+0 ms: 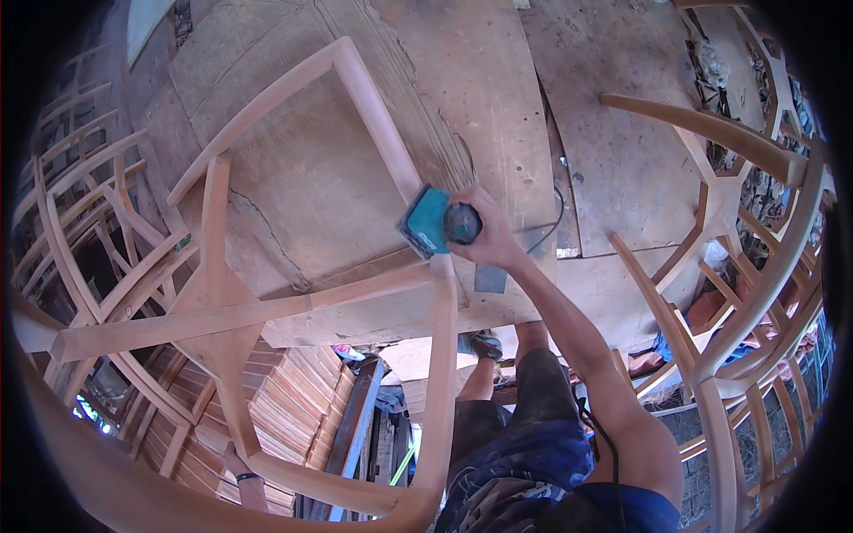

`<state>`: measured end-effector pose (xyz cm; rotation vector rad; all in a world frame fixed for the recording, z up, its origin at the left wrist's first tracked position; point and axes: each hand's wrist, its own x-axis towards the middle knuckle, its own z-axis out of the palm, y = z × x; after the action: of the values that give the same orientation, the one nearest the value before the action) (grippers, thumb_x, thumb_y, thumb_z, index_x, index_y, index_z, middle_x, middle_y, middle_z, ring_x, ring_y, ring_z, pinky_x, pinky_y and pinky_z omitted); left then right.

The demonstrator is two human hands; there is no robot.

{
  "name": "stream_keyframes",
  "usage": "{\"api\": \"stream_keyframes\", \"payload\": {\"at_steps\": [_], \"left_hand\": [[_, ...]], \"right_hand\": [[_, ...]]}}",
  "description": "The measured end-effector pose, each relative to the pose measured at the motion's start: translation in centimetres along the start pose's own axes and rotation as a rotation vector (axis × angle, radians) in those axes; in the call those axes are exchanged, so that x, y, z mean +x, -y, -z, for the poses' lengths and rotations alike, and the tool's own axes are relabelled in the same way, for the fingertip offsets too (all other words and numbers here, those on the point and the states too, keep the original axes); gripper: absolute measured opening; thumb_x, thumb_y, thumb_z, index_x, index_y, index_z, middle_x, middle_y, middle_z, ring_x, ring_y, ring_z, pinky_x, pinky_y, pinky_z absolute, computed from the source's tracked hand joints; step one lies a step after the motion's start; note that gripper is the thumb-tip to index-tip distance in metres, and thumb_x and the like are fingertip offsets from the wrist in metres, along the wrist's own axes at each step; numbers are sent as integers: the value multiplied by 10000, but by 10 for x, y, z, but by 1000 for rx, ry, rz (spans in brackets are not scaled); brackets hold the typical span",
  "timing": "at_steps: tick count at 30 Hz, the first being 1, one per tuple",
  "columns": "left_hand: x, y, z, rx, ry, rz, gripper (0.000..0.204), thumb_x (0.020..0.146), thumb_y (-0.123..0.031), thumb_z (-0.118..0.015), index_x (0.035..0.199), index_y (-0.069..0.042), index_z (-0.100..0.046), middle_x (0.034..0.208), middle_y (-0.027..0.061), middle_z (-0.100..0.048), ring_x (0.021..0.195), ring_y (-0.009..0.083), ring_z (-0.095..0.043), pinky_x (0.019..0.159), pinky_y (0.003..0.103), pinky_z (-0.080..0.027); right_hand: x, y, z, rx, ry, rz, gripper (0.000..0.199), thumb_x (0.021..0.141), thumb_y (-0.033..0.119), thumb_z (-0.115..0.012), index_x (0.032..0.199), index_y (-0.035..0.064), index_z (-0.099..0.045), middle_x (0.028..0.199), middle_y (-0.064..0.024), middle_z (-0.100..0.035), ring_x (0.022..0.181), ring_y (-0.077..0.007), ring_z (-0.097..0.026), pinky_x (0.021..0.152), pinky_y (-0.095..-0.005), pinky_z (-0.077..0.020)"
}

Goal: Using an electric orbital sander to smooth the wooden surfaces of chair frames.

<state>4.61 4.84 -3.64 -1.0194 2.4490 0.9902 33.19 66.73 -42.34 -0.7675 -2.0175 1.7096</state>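
My right hand (489, 226) is wrapped round a teal and black electric sander (429, 219). The sander's square pad rests against a bare pale wooden chair frame (378, 115), close to a joint where several bars meet. At the lower left, my left hand (234, 460), with a dark band at the wrist, grips another part of this frame by a curved bar; its fingers are partly hidden. The frame has curved rails and a cross-shaped brace (218, 333). A dark cord (555, 218) curves beyond my right hand.
Worn plywood sheets (604, 53) cover the work surface. More wooden chair frames (746, 160) stand at the right, with others (98, 178) crowded at the far left. Below left lie stacked wooden slats (293, 400) beside a blue-edged metal beam (355, 417).
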Motion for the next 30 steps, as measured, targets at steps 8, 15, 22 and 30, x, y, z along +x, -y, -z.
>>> {"api": "stream_keyframes", "payload": {"at_steps": [8, 15, 22, 30], "left_hand": [[4, 7, -36, -30, 46, 17, 233, 926, -179, -509, 934, 21, -628, 897, 104, -645, 787, 229, -658, 690, 370, -535], [10, 0, 16, 82, -73, -63, 218, 924, -198, -519, 921, -4, -619, 873, 92, -628, 795, 226, -650, 689, 364, -523], [-16, -13, -22, 105, 0, 36, 296, 1013, -261, -471, 1050, -42, -667, 929, 77, -666, 834, 224, -677, 739, 360, -551], [-5, -11, 7, 156, 20, 4, 305, 1011, -251, -460, 1065, -38, -671, 956, 91, -679, 847, 235, -679, 749, 355, -550]], "right_hand": [[234, -24, 38, 33, -130, -20, 756, 580, 131, -889, 1274, 118, -590, 1091, -75, -669, 1051, -226, -647, 954, -375, -530], [301, 49, 22, 184, -165, -156, 731, 567, 197, -845, 1239, 76, -583, 1052, -156, -682, 994, -296, -654, 874, -419, -540], [76, -19, -8, 0, -172, -237, 711, 594, 128, -872, 1241, 87, -581, 1100, -99, -640, 1042, -230, -637, 944, -379, -529], [-31, 4, -10, -23, -28, -290, 713, 568, 135, -856, 1223, 75, -582, 1091, -127, -622, 1059, -295, -643, 952, -399, -514]]}}
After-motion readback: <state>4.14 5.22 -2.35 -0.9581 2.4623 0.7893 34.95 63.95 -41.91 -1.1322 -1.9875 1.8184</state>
